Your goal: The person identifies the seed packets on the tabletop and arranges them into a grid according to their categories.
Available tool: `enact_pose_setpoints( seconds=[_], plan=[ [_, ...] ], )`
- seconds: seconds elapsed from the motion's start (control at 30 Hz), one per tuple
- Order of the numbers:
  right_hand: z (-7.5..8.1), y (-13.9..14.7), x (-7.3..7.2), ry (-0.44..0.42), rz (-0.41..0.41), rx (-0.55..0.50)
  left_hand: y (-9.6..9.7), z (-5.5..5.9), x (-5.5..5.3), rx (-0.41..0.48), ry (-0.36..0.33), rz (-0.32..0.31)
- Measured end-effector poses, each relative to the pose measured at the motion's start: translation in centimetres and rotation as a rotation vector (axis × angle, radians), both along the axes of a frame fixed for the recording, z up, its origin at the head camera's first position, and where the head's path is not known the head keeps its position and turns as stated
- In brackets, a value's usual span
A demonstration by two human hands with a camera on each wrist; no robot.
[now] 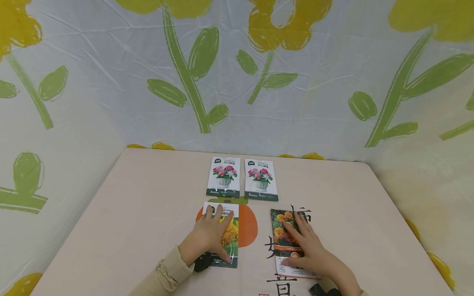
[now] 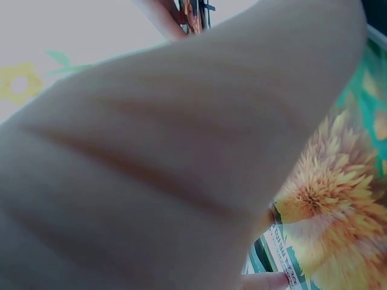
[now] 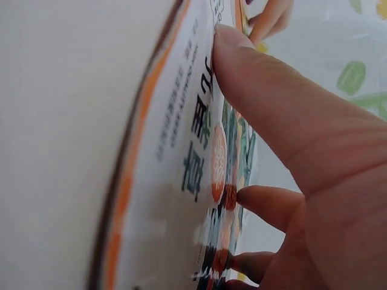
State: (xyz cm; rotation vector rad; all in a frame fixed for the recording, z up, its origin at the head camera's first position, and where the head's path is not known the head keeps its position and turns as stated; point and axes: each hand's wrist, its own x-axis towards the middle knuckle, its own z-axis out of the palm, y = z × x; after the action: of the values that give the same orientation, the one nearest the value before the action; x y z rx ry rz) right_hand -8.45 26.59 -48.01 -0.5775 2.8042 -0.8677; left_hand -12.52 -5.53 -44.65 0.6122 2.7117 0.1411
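Observation:
My left hand point(image 1: 209, 235) lies with fingers spread on a seed packet point(image 1: 231, 236) that pictures yellow flowers. Its thumb reaches toward the packet's lower edge. In the left wrist view, the yellow flower print point(image 2: 329, 199) shows beside the blurred hand. Over to the right, my right hand point(image 1: 310, 250) rests on a seed packet point(image 1: 278, 230) with orange flowers, printed upside down from the head view. From the right wrist, the thumb point(image 3: 260, 78) and extended fingertips touch the printed face of this packet point(image 3: 175, 127).
Two matching seed packets, one on the left point(image 1: 223, 177) and one on the right point(image 1: 261, 180), lie side by side beyond the hands, showing pink flowers in a white pot. The pale tabletop point(image 1: 155, 205) bears a persimmon print and black characters. Flower-patterned cloth point(image 1: 296, 119) surrounds the table.

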Motion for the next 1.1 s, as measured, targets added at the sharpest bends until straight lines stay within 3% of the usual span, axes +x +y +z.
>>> enact_pose_setpoints(
  seconds=[1.1],
  plan=[
    [0.4, -2.1, -0.5, -0.059, -0.03, 0.075, 0.0, -0.4, 0.0, -0.013, 0.023, -0.005]
  ],
)
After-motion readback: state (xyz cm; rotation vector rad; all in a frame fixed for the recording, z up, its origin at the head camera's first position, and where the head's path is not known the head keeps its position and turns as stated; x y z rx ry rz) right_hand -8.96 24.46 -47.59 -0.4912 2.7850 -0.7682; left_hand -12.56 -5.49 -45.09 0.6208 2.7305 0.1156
